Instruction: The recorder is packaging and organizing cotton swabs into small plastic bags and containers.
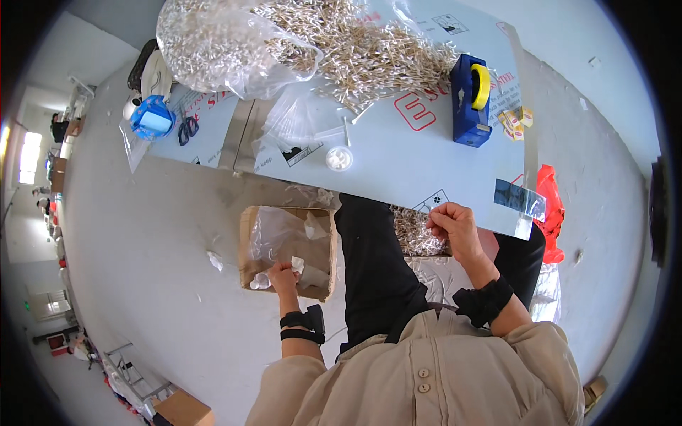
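Note:
My left hand (284,277) is low over an open cardboard box (245,245) on the floor, its fingers closed. A small white cylindrical thing (261,281) and a crumpled white scrap (298,265) show on either side of its fingers; whether it grips either is unclear. At the table's near edge, my right hand (455,226) is pinched, and anything between its fingertips is too small to make out. Below it, a container of loose cotton swabs (415,234) stands between my legs. A round tub of cotton swabs (339,159) sits on the table (383,167).
A pile of cotton swabs (398,60) and a clear bag of them (213,53) cover the table's far side. Flat clear bags (302,117), a blue tape dispenser (465,106), small yellow boxes (513,123), scissors (188,130) and a blue container (152,118) lie around. A red bag (550,213) hangs at right.

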Demonstrator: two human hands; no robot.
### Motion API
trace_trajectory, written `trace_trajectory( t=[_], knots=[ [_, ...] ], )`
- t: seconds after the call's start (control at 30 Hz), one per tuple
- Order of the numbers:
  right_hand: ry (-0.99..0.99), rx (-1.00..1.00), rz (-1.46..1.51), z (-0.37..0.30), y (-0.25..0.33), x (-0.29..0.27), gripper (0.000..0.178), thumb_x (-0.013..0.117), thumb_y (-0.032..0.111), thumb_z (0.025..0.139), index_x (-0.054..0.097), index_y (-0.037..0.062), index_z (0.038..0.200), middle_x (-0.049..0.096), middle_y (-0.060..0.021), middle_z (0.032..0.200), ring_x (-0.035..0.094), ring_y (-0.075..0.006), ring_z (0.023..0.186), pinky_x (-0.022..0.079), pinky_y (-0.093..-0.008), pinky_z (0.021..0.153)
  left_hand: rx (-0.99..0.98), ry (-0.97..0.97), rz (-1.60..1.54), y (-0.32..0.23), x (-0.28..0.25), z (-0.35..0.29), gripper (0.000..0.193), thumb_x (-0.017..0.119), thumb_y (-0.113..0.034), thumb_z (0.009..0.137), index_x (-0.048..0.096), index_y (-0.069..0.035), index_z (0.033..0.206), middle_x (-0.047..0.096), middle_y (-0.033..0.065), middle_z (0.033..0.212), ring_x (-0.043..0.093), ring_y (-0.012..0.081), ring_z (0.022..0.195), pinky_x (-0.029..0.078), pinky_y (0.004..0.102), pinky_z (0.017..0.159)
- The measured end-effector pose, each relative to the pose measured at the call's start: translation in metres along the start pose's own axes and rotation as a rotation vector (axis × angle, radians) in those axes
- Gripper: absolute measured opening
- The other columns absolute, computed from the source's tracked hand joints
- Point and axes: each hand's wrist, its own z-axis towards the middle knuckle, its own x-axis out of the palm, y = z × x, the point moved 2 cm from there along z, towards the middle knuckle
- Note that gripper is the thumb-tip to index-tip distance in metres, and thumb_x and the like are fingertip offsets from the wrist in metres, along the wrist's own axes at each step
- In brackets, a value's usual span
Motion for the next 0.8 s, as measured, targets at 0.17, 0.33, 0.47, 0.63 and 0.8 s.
trace_trajectory(
  t=[0.17, 0.33, 0.47, 0.63, 0.8],
  knots=[
    [0.027, -0.008, 0.06, -0.001, 0.01, 0.006, 0.012, 0.061, 0.01, 0.087, 0.064, 0.001, 0.081, 0.065, -0.0049, 0.07, 0.055, -0.0068, 0.057, 0.043, -0.0205, 0.051, -0.021, -0.196, -0.047, 0.018, -0.019, 0.003, 0.009, 0.054, 0.002, 0.076, 0.059, -0.001, 0.069, 0.059, 0.0097, 0.064, 0.05, 0.0141, 0.041, 0.041, 0.0252, 0.036],
    [0.014, 0.192, 0.703, 0.018, 0.025, -0.014, 0.008, 0.057, 0.006, 0.087, 0.058, -0.0009, 0.086, 0.058, -0.0061, 0.073, 0.049, -0.0105, 0.057, 0.039, -0.0217, 0.048, 0.317, -0.015, -0.141, -0.1, 0.017, -0.045, 0.025, 0.061, -0.014, 0.088, 0.052, -0.005, 0.067, 0.052, 0.0019, 0.06, 0.045, 0.0072, 0.047, 0.035, 0.0231, 0.038],
    [-0.02, 0.098, 0.92, 0.046, 0.044, -0.033, 0.006, 0.057, 0.006, 0.086, 0.056, -0.0004, 0.085, 0.056, -0.0067, 0.073, 0.048, -0.0112, 0.057, 0.038, -0.0225, 0.047, 0.628, 0.296, -0.19, -0.214, 0.083, -0.149, 0.018, 0.061, -0.015, 0.089, 0.056, -0.003, 0.076, 0.055, 0.0017, 0.063, 0.049, 0.0063, 0.053, 0.041, 0.0213, 0.048],
    [-0.252, -0.121, 0.81, 0.029, 0.083, -0.054, 0.007, 0.06, 0.006, 0.085, 0.056, -0.0006, 0.082, 0.059, -0.0081, 0.071, 0.05, -0.0112, 0.053, 0.037, -0.0224, 0.042, 0.806, 0.945, -0.284, -0.241, 0.156, -0.28, 0.013, 0.065, -0.005, 0.084, 0.06, 0.002, 0.094, 0.063, 0.0065, 0.088, 0.054, 0.0083, 0.07, 0.047, 0.0223, 0.065],
    [-0.371, -0.275, 0.727, 0.006, 0.108, -0.085, 0.008, 0.06, 0.004, 0.082, 0.057, -0.0015, 0.076, 0.06, -0.0099, 0.065, 0.048, -0.0104, 0.046, 0.034, -0.0237, 0.038, 1.406, 1.014, 0.139, -0.261, 0.172, -0.372, 0.056, 0.073, -0.015, 0.066, 0.051, 0.002, 0.114, 0.053, 0.0142, 0.114, 0.051, 0.0286, 0.104, 0.042, 0.0358, 0.089]
  ],
)
